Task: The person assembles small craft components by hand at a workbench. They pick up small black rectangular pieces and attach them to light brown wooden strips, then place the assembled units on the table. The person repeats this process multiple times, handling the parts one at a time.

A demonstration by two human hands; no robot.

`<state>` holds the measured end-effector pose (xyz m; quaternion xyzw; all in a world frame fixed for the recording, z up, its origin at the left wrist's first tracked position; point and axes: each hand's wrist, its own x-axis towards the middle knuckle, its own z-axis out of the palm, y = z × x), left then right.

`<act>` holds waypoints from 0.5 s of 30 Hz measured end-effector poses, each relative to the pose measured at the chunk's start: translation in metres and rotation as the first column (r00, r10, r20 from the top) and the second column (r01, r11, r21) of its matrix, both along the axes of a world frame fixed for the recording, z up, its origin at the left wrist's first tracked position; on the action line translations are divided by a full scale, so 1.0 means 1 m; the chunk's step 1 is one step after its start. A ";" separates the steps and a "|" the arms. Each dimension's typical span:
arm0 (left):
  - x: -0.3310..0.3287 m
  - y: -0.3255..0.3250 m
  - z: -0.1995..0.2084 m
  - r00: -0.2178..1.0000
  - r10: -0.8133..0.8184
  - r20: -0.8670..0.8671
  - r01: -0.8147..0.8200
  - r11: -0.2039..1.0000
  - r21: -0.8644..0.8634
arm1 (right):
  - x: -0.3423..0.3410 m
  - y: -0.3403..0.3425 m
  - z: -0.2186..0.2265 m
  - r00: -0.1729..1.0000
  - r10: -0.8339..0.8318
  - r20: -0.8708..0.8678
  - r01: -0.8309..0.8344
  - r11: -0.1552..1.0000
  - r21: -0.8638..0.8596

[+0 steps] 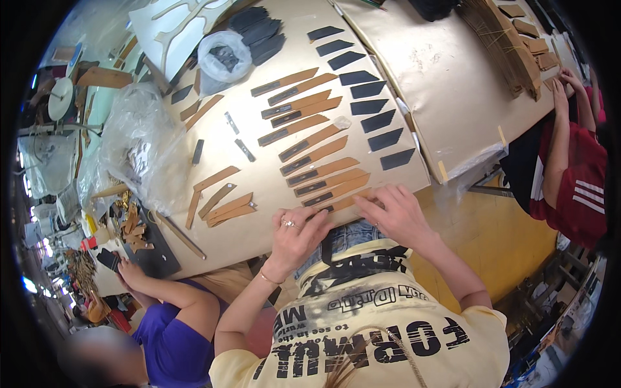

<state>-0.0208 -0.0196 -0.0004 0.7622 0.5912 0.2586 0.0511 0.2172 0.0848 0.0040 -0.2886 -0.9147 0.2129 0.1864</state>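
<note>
At the table's near edge, a brown leather strip with a black end lies between my hands. My left hand has its fingers bent together over the black end. My right hand pinches the brown end, its fingers curled. Just beyond lies a column of similar brown strips, each with a dark patch at its left end. A column of black slanted pieces runs along their right. More loose brown strips lie to the left, near two small pale-and-dark strips.
A bag of dark pieces and a black stack sit at the back. Clear plastic lies left. A co-worker in purple holds a black piece at lower left. Another person's red sleeve is right, beside stacked brown strips.
</note>
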 end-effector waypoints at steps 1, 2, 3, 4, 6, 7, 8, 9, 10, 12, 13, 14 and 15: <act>-0.001 -0.002 0.001 1.000 0.018 -0.013 -0.019 1.000 -0.008 | -0.004 0.002 -0.001 1.000 0.012 -0.008 -0.012 1.000 0.013; -0.002 -0.004 0.001 0.999 0.034 -0.019 -0.034 0.999 -0.011 | -0.007 0.004 -0.002 1.000 0.023 -0.013 -0.023 0.999 0.027; -0.002 -0.005 0.002 0.999 0.047 -0.019 -0.048 0.999 -0.014 | -0.009 0.006 -0.003 0.999 0.033 -0.014 -0.032 0.999 0.041; -0.001 -0.005 0.002 0.998 0.060 -0.030 -0.060 0.998 -0.013 | -0.011 0.009 -0.004 0.998 0.055 -0.016 -0.054 0.997 0.056; 0.003 -0.004 0.002 0.996 0.080 -0.032 -0.081 0.997 -0.010 | -0.012 0.014 -0.007 0.995 0.095 -0.003 -0.095 0.993 0.077; 0.006 -0.002 0.001 0.997 0.071 -0.038 -0.071 0.997 -0.009 | -0.012 0.016 -0.009 0.992 0.122 0.015 -0.123 0.978 0.170; 0.010 0.000 0.000 0.998 0.062 -0.032 -0.062 0.998 -0.006 | -0.011 0.017 -0.011 0.988 0.146 0.046 -0.153 0.955 0.252; 0.014 0.001 -0.002 0.998 0.057 -0.021 -0.058 0.998 -0.022 | -0.011 0.017 -0.013 0.983 0.167 0.082 -0.185 0.928 0.324; 0.017 0.003 -0.003 0.999 0.040 -0.027 -0.040 0.999 -0.015 | -0.010 0.017 -0.015 0.983 0.170 0.070 -0.184 0.918 0.352; 0.020 0.005 -0.005 1.000 0.011 -0.029 -0.012 0.999 -0.034 | -0.010 0.017 -0.018 0.984 0.173 0.037 -0.173 0.897 0.407; 0.020 0.007 -0.005 1.000 0.011 -0.023 -0.011 1.000 -0.027 | -0.010 0.018 -0.018 0.983 0.172 0.057 -0.180 0.902 0.393; 0.020 0.008 -0.005 1.000 0.009 -0.015 -0.009 1.000 -0.024 | -0.011 0.018 -0.018 0.983 0.168 0.066 -0.181 0.906 0.382; 0.019 0.009 -0.005 1.000 0.010 0.000 -0.010 1.000 -0.015 | -0.012 0.018 -0.018 0.985 0.163 0.059 -0.173 0.909 0.380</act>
